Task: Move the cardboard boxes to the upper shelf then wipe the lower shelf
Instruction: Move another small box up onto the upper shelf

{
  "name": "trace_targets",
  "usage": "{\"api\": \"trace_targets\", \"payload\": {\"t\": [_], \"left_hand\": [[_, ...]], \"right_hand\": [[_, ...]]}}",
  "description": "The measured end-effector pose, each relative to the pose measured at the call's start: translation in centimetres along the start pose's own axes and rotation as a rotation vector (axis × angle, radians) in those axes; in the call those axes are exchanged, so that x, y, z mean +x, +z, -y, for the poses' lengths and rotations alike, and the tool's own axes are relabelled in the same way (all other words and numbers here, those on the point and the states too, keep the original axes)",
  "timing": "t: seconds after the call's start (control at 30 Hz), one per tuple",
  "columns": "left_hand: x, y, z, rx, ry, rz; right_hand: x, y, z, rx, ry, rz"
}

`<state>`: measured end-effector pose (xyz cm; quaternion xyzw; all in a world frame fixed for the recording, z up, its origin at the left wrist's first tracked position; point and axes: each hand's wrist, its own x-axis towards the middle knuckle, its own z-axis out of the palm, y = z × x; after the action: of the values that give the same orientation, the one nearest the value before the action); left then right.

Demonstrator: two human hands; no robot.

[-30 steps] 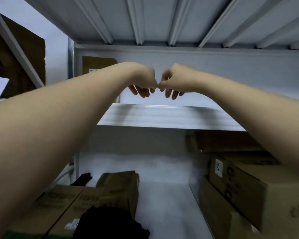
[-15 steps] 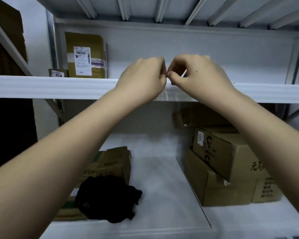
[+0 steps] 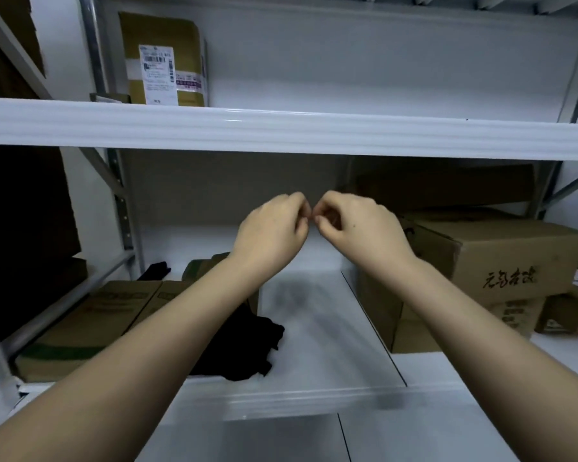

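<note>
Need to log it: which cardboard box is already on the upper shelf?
The upright box with the white shipping label, at the upper shelf's left end; the others sit below.

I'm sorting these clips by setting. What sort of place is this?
Most likely a stockroom or storage room. White metal racking with an upper shelf and a lower shelf holds plain cardboard boxes, and a labelled parcel with a barcode sticker stands on the upper level.
</note>
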<state>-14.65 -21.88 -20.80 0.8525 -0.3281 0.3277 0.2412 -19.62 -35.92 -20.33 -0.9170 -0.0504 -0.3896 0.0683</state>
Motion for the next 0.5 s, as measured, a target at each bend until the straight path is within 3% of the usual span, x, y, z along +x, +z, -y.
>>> {"api": "trace_targets", "payload": {"t": [0.5], "left_hand": [[-1.4,6.6,8.9,0.077,-0.221,0.271]], "right_hand": [[0.2,10.6,-0.2,0.01,0.266,0.277]]}}
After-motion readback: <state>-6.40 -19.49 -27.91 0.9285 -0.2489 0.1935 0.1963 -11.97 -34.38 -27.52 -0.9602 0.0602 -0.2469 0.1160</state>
